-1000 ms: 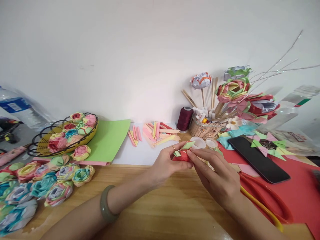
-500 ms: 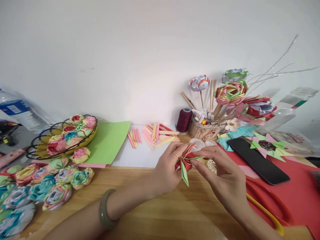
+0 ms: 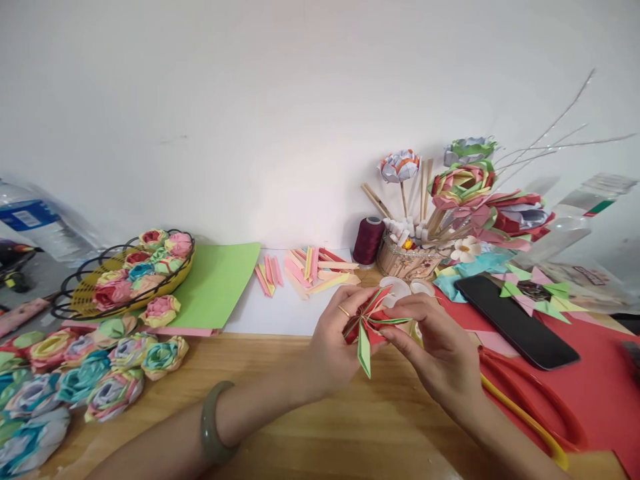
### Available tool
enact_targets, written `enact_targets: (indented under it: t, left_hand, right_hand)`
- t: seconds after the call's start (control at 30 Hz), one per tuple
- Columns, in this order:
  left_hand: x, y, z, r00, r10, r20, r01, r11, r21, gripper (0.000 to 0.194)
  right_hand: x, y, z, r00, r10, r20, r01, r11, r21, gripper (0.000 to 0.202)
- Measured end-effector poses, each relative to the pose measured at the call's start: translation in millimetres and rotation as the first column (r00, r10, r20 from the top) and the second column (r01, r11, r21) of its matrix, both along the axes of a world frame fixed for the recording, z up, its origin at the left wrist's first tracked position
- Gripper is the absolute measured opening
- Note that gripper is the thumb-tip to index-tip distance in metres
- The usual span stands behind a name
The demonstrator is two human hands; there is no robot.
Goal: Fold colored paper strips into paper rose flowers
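Observation:
Between my two hands, above the wooden table [image 3: 300, 427], is a red and green folded paper flower [image 3: 364, 341]. My left hand [image 3: 336, 347] is closed round its left side and back. On its right side, my right hand [image 3: 433, 347] pinches a red and green petal between thumb and fingers. One light green petal points down toward me, and others fan out from the centre. The flower's far side is hidden by my fingers. Behind my hands, folded paper strips [image 3: 320, 267] lie on a white sheet [image 3: 245, 313].
At left, a yellow basket [image 3: 80, 297] holds paper roses, with more paper roses [image 3: 113, 393] in front. A thread spool [image 3: 369, 241] stands by a pot [image 3: 407, 261] of paper flowers. Right of my hands lie a black phone [image 3: 520, 323] and scissors [image 3: 540, 400] on red paper [image 3: 600, 387].
Both hands have shifted slightly left and down with the paper flower. The flower has turned a little, showing more of its centre. My right fingers still pinch its right side.

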State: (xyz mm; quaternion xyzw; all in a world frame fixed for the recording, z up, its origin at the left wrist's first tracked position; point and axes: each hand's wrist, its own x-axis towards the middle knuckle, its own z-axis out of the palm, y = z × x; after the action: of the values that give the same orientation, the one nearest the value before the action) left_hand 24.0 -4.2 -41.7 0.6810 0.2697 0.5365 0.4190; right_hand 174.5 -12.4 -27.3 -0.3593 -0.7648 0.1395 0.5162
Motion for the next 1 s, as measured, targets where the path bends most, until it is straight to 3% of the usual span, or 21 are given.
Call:
enact_targets:
  t: [0.1,0.17,0.3,0.37,0.43,0.6,0.67,0.73,0.87,1.0]
  left_hand:
    - [0,-1,4.9,0.997,-0.058,0.058,0.067,0.985,-0.162,0.059]
    - [-2,-2,10.7,0.991,-0.096,0.093,0.120,0.944,-0.306,0.060]
    - [-5,-2,17.2,0.935,-0.162,0.317,0.321,0.767,-0.555,0.059]
    - [-6,-1,15.6,0.874,-0.169,0.455,0.441,0.667,-0.600,0.056]
    - [-5,1,12.3,0.828,-0.154,0.539,0.509,0.611,-0.607,0.053]
    - [-2,5,6.5,0.841,-0.116,0.529,0.491,0.576,-0.654,0.058]
    - [-3,6,6.1,0.849,-0.090,0.521,0.477,0.556,-0.681,0.055]
    - [-3,6,6.8,0.847,-0.065,0.527,0.474,0.539,-0.696,0.049]
    - [-2,6,9.7,0.847,-0.037,0.531,0.470,0.521,-0.713,0.040]
    - [-2,7,11.1,0.859,-0.071,0.506,0.463,0.529,-0.711,0.030]
  right_hand:
    - [2,4,-4.8,0.995,0.062,-0.077,-0.068,0.995,-0.077,0.009]
    - [2,6,-6.8,0.991,0.083,-0.105,-0.096,0.987,-0.128,0.009]
    - [2,5,-4.8,0.994,0.066,-0.083,-0.079,0.982,-0.172,0.014]
    - [3,2,-1.6,0.995,0.065,-0.074,-0.078,0.980,-0.181,0.017]
    - [3,-1,1.6,0.994,0.071,-0.081,-0.085,0.980,-0.181,0.016]
    - [5,-4,4.3,0.983,-0.087,-0.160,0.062,0.986,-0.154,0.014]
    - [4,-2,4.1,0.953,-0.210,-0.218,0.165,0.964,-0.209,0.013]
    - [4,2,4.1,0.925,-0.278,-0.261,0.188,0.928,-0.321,0.016]
    - [3,7,5.1,0.962,-0.160,-0.222,0.035,0.876,-0.480,0.021]
    - [4,8,4.8,0.970,-0.164,-0.179,0.053,0.862,-0.505,0.019]
